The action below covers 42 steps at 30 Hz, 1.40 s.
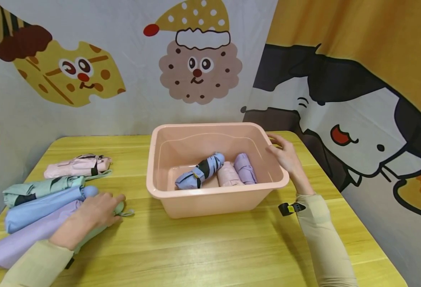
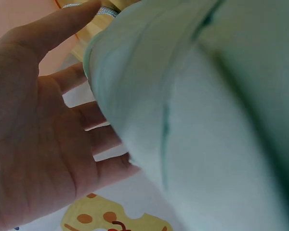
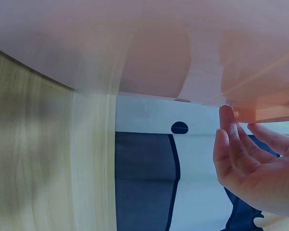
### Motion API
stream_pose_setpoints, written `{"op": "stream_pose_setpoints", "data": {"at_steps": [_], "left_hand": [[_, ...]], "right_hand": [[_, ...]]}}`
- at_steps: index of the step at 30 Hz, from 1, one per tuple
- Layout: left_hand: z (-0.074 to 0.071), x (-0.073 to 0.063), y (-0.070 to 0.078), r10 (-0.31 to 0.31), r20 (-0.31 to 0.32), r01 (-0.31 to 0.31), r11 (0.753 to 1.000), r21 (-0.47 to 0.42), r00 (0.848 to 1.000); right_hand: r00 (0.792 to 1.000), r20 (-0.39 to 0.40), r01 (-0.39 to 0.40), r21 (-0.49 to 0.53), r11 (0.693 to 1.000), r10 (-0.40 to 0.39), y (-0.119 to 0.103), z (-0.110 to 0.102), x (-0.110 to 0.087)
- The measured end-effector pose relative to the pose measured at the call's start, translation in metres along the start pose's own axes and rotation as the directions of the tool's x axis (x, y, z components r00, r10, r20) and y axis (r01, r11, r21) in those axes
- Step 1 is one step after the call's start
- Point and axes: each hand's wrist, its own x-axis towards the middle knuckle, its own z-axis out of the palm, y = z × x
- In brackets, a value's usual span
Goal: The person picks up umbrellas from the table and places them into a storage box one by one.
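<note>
My left hand [image 1: 97,213] reaches over a pale green folded umbrella [image 2: 149,96] at the left. Thumb and fingers spread about its rounded handle [image 1: 119,208], which has a wrist loop. In the left wrist view the fingers look mostly straight, their ends meeting the umbrella; the palm stands apart from it. My right hand [image 1: 285,155] holds the right rim of a pink plastic bin [image 1: 210,194], fingers bent at its outer side. Inside lie a blue umbrella [image 1: 210,165] with a dark strap, a pink umbrella [image 1: 228,175] and a purple umbrella [image 1: 245,168].
Beside my left hand lie a lilac umbrella [image 1: 27,239], a blue umbrella [image 1: 45,207], a mint umbrella [image 1: 45,189] and a pink umbrella [image 1: 77,165]. All rest on a wooden table [image 1: 210,247]. A printed curtain [image 1: 131,99] hangs behind its back edge.
</note>
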Motion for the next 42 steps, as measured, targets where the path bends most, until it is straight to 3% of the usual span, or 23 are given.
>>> {"op": "stream_pose_setpoints", "data": {"at_steps": [7, 20, 31, 38, 42], "left_hand": [[0.000, 0.001, -0.004, -0.008, 0.107, 0.011, 1.000, -0.024, 0.994], [-0.001, 0.001, -0.005, 0.017, 0.132, -0.005, 0.995, -0.096, 0.991], [-0.008, -0.003, 0.000, 0.033, 0.093, -0.023, 0.994, -0.106, 0.995], [-0.014, -0.005, 0.001, 0.071, -0.020, -0.073, 0.994, -0.080, 0.997], [-0.020, -0.006, -0.001, 0.061, -0.074, -0.065, 0.996, -0.059, 0.995]], "right_hand": [[1.000, -0.005, 0.007, 0.003, 1.000, -0.007, -0.001, 0.000, 0.000], [1.000, 0.006, -0.006, -0.005, 1.000, 0.006, 0.000, 0.000, -0.001], [1.000, 0.009, 0.001, 0.006, 1.000, -0.001, -0.001, 0.000, -0.003], [1.000, 0.009, -0.001, 0.007, 1.000, 0.001, -0.001, -0.001, -0.003], [1.000, 0.006, 0.002, 0.003, 1.000, -0.002, -0.001, 0.000, -0.002]]}}
